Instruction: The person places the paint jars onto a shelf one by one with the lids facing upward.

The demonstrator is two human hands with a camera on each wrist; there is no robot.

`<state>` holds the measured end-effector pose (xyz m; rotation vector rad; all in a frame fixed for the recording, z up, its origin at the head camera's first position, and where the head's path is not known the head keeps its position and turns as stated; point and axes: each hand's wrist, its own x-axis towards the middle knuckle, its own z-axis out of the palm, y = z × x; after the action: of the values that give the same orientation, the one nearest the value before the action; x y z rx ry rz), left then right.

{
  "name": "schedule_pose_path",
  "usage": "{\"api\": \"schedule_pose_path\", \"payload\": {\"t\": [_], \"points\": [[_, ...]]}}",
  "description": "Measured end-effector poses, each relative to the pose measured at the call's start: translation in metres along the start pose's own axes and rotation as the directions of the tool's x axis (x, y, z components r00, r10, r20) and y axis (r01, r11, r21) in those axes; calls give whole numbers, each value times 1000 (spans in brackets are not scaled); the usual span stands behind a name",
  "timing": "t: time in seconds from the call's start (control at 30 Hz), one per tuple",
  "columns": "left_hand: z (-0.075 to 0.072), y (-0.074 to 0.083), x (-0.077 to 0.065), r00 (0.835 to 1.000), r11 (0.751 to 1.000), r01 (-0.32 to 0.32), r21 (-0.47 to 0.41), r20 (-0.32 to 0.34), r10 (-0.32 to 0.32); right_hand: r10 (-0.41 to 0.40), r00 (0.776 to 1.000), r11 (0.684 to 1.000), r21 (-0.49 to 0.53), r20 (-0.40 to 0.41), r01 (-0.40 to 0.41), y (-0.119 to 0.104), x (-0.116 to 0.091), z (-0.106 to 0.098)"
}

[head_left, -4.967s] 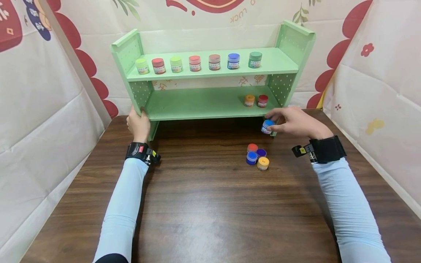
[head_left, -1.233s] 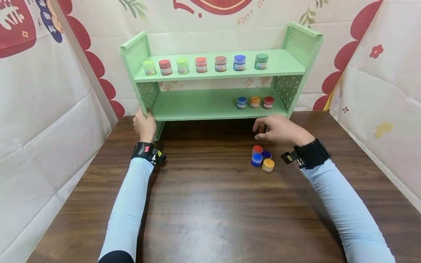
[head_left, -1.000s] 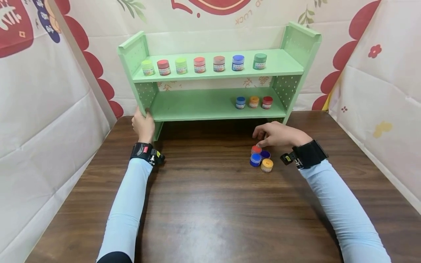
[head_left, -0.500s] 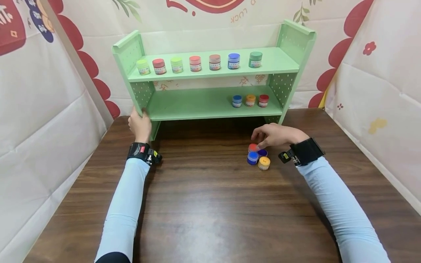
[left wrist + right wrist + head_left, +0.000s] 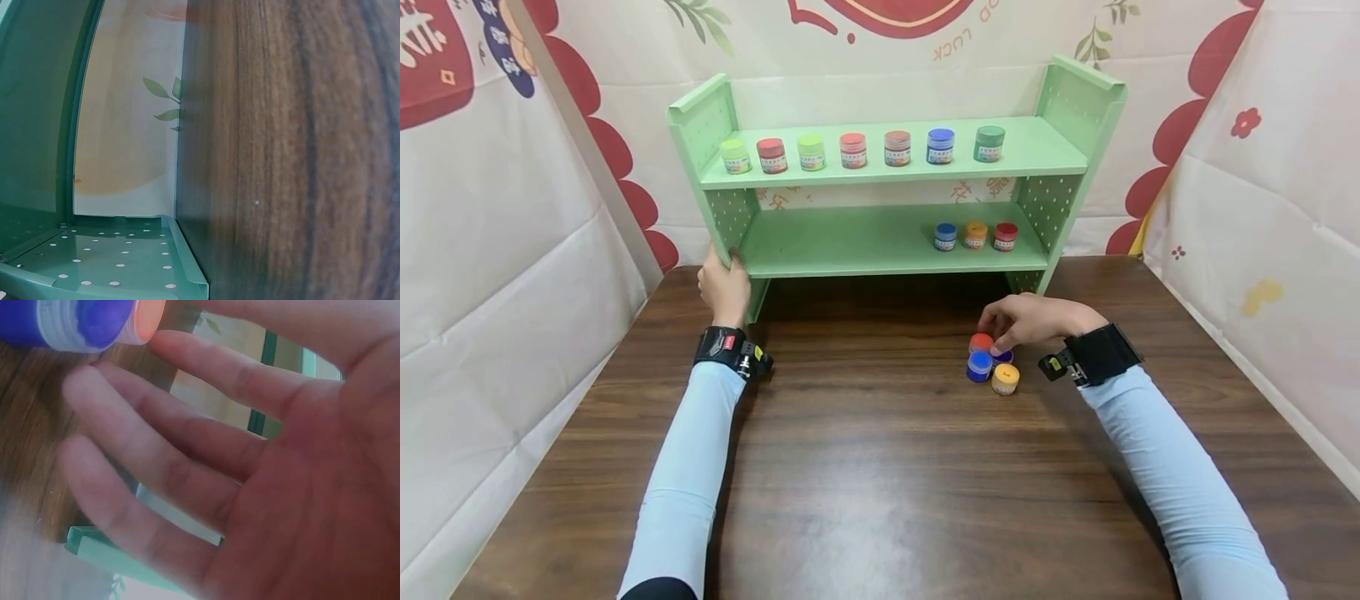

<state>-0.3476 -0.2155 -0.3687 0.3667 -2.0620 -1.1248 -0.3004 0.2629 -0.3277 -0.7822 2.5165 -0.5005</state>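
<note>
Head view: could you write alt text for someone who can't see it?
A person's right hand reaches over four small paint jars clustered on a brown table, fingers at the red-lidded one, while the left hand holds the left post of a green shelf. Seven jars line its top tier and three sit on the lower tier.

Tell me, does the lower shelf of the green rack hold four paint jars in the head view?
No, the lower shelf holds three jars: a blue jar, an orange jar and a red jar.
</note>
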Motion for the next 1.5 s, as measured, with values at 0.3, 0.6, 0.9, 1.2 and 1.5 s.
{"api": "schedule_pose_path", "payload": {"t": [0.3,0.6,0.9,1.2,1.5], "points": [[-1,4,2,1000,1000,-2,-11,-9,2,24,998,1000,8,55,-24,4,-2,-5],[0,4,1,1000,1000,4,-9,-8,-4,46,992,997,55,119,-53,6,-2,-6],[-1,6,0,1000,1000,9,-7,-1,-9,54,988,990,119,144,-71,7,-1,-2],[1,5,2,1000,1000,1,-10,-3,-1,46,986,988,138,158,-68,7,-1,-2],[1,0,0,1000,1000,3,0,2,-3,59,983,986,144,177,-85,8,-1,-1]]}}
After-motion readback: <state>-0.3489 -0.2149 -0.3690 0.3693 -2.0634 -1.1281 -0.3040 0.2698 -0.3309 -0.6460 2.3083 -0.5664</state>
